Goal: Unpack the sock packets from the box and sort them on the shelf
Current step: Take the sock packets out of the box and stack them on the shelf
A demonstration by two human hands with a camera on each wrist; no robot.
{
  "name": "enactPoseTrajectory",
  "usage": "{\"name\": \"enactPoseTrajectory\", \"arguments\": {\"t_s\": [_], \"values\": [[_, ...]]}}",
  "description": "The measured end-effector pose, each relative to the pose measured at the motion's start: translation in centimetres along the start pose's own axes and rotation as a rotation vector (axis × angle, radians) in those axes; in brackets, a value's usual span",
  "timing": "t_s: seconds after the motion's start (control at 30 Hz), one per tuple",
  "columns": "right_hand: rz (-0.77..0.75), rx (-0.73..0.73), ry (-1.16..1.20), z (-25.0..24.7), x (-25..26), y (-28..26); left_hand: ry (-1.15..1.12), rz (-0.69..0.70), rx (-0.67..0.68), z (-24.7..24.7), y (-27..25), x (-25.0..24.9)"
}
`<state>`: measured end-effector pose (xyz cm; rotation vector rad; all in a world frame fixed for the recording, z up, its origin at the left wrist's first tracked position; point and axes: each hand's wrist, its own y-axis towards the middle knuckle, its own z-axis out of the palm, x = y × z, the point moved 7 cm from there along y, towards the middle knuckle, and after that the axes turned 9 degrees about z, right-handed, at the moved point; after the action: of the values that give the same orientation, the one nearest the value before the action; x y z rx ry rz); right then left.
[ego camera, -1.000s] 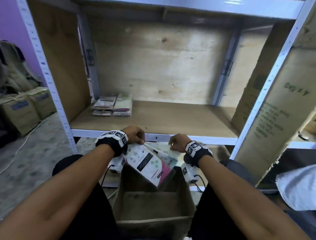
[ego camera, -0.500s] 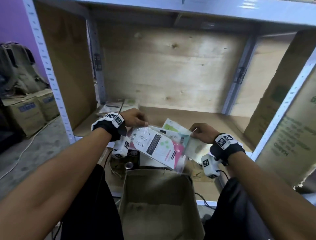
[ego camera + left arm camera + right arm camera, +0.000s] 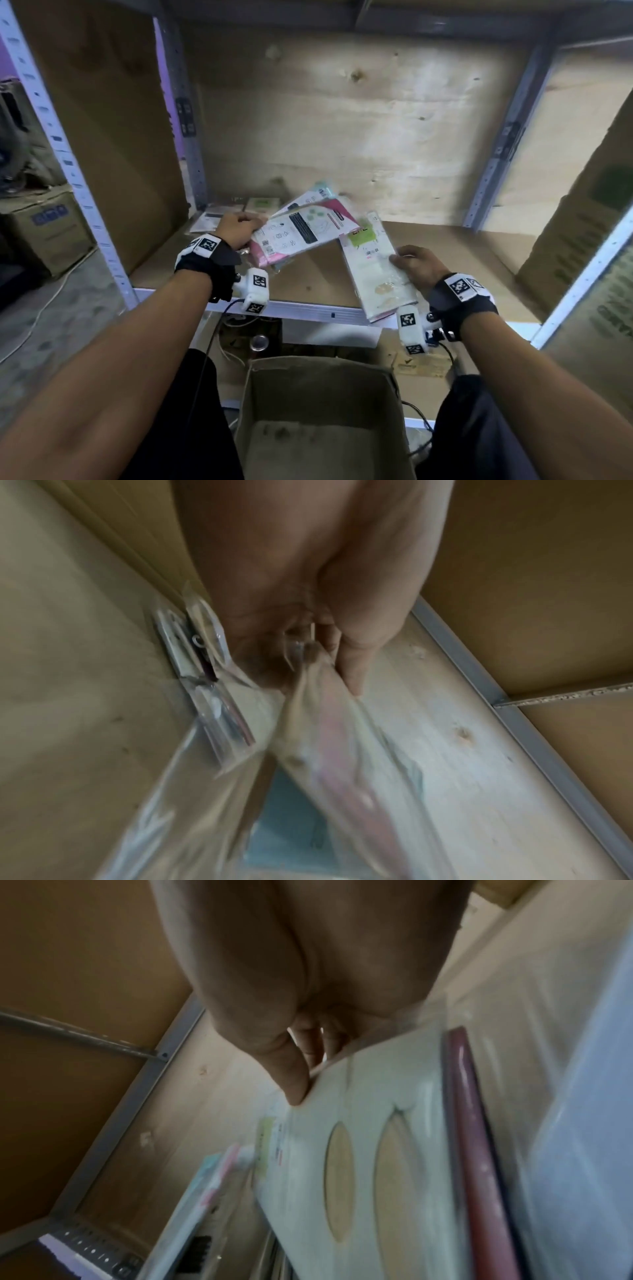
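My left hand [image 3: 239, 228] grips a fanned bunch of sock packets [image 3: 301, 231], pink and white on top, teal behind, above the left part of the wooden shelf [image 3: 445, 253]. In the left wrist view the fingers [image 3: 352, 664] pinch the clear packet edges [image 3: 335, 739]. My right hand [image 3: 412, 265] holds a pale cream sock packet [image 3: 375, 274] with a green label by its right edge, over the shelf's front rail. The right wrist view shows the thumb [image 3: 294, 1080] pressed on that packet [image 3: 377, 1150]. Earlier packets [image 3: 236, 209] lie stacked at the shelf's back left. The cardboard box [image 3: 322, 421] stands open below, between my knees.
Metal uprights [image 3: 68, 164] frame the shelf, with cardboard panels [image 3: 582, 246] leaning at the right. Taped boxes [image 3: 48, 233] and a white cable [image 3: 34, 318] sit on the floor at left. A lower shelf holds cables and a small can [image 3: 259, 342].
Both hands rose from the box up over the shelf. The packets, held together before, have split: the left hand carries the pink bunch leftward, the right hand holds the cream packet apart.
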<state>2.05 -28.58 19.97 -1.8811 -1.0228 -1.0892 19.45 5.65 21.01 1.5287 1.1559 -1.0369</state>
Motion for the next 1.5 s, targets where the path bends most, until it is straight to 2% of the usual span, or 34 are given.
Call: {"name": "enactPoseTrajectory", "arguments": {"t_s": [0.1,0.37,0.57,0.67,0.77,0.9,1.03,1.1,1.17,1.37,1.5], "values": [[0.073,0.015,0.154,1.5,-0.3,0.7,-0.079,-0.052,-0.116,0.2,0.6,1.3],[0.158,0.074,0.258,5.9,1.0,3.7,-0.188,-0.143,-0.253,-1.1,3.3,4.8],[0.172,0.128,0.358,9.8,3.5,6.9,-0.184,-0.196,-0.250,-2.4,5.6,5.9],[0.165,0.169,0.373,12.2,5.1,8.4,-0.164,-0.192,-0.292,-3.9,6.3,5.9],[0.164,0.197,0.401,14.8,6.7,10.0,0.039,-0.177,-0.332,-6.0,7.7,5.5],[0.163,0.262,0.435,18.3,8.7,12.2,0.318,-0.058,-0.326,-8.6,9.1,4.0],[0.167,0.322,0.456,21.4,10.4,13.8,0.413,-0.047,-0.356,-10.3,9.7,4.1],[0.160,0.325,0.448,22.7,11.0,14.5,0.465,-0.088,-0.318,-11.0,9.9,4.4],[0.159,0.333,0.406,24.0,11.4,15.2,0.429,-0.113,-0.338,-11.9,10.6,5.2],[0.172,0.305,0.294,26.8,11.3,16.8,0.086,-0.238,-0.454,-12.9,10.7,9.0],[0.130,0.165,0.142,27.4,11.3,18.1,0.182,-0.298,-0.449,-13.3,10.9,9.3]]}}
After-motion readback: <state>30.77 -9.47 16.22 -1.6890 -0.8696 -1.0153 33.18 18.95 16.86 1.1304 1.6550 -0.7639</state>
